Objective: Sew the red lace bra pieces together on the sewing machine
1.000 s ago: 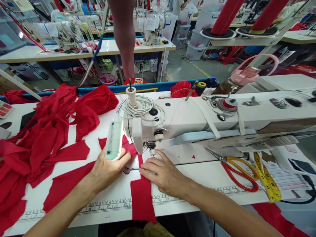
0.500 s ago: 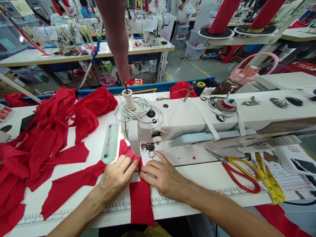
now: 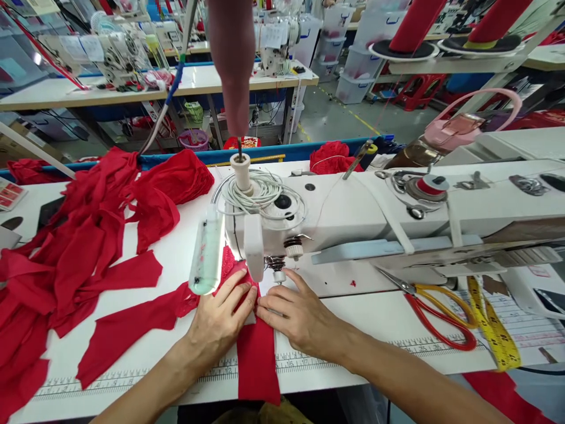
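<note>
A red fabric strip (image 3: 258,362) runs from the table's front edge up under the needle area of a white sewing machine (image 3: 339,215). My left hand (image 3: 223,318) lies on red fabric just left of the needle, its fingers stretched out over the cloth. My right hand (image 3: 300,318) has its thumb and forefinger closed at the strip's right edge, while another finger reaches up beside the white knob (image 3: 279,278). The needle tip and the cloth beneath my fingers are hidden. A tapered red fabric piece (image 3: 132,324) extends leftward from beside my left hand.
Crumpled red cloth (image 3: 83,235) is heaped at the left. A clear greenish guard (image 3: 206,253) hangs by the machine head. Scissors (image 3: 441,312) and a yellow tape measure (image 3: 494,330) lie at the right. A printed ruler (image 3: 318,360) runs along the front edge.
The whole view has shifted slightly, so most things appear farther right. My left hand's fingers reach a little further up the red fabric. The right hand keeps its place at the strip's edge.
</note>
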Action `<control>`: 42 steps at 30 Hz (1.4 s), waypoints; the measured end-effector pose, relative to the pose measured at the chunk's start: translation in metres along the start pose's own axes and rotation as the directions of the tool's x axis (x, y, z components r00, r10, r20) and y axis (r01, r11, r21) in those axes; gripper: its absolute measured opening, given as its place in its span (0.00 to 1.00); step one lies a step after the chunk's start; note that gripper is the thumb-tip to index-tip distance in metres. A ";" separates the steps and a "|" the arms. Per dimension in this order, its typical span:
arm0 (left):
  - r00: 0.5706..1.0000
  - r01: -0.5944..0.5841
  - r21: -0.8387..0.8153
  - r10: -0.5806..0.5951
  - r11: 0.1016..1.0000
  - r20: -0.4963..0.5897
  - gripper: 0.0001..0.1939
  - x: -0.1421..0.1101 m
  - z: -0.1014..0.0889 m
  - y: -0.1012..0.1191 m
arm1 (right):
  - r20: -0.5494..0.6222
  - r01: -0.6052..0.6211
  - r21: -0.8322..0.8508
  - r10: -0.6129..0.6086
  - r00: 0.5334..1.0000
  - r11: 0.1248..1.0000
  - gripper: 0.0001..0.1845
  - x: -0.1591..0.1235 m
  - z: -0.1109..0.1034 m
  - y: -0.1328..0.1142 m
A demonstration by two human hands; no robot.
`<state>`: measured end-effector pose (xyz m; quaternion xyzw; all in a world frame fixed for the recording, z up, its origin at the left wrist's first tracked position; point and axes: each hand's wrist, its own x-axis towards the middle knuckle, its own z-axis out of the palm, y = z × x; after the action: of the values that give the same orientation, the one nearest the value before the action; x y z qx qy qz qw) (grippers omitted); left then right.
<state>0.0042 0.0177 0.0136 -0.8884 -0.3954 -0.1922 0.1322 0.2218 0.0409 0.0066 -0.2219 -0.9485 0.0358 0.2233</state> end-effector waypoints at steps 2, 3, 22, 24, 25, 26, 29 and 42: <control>0.999 0.044 -0.014 -0.044 0.999 0.004 0.17 -0.001 0.003 0.003 | -0.007 0.001 0.004 -0.001 1.000 1.000 0.20 0.000 0.000 0.001; 0.998 0.058 -0.030 -0.058 0.998 0.009 0.18 -0.002 0.004 0.003 | -0.010 0.001 0.007 -0.001 1.000 1.000 0.20 0.000 0.000 0.001; 0.988 0.137 -0.017 -0.135 0.990 0.080 0.22 0.001 0.012 -0.014 | 0.018 -0.047 -0.031 0.048 0.999 0.998 0.27 -0.001 0.003 0.007; 0.985 0.157 -0.064 -0.151 0.986 0.086 0.23 0.004 0.009 -0.016 | 0.023 -0.055 -0.034 0.055 0.998 0.998 0.28 0.000 0.002 0.007; 0.985 0.160 -0.095 -0.152 0.983 0.084 0.23 0.005 0.008 -0.017 | 0.024 -0.056 -0.035 0.057 0.998 0.998 0.28 0.000 0.002 0.007; 0.986 0.154 -0.120 -0.145 0.981 0.080 0.23 0.005 0.008 -0.018 | 0.021 -0.056 -0.036 0.057 0.998 0.998 0.27 0.000 0.002 0.007; 0.992 0.118 -0.117 -0.113 0.986 0.055 0.20 0.005 0.008 -0.017 | 0.016 -0.052 -0.048 0.053 0.998 0.997 0.25 -0.001 0.003 0.006; 0.999 0.013 0.110 -0.017 0.994 0.041 0.16 0.019 0.013 -0.021 | 0.044 -0.107 -0.035 0.108 0.993 0.994 0.24 0.006 0.006 0.007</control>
<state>0.0031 0.0494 0.0125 -0.8807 -0.4146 -0.1525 0.1708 0.2166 0.0498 0.0023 -0.2754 -0.9405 0.0372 0.1958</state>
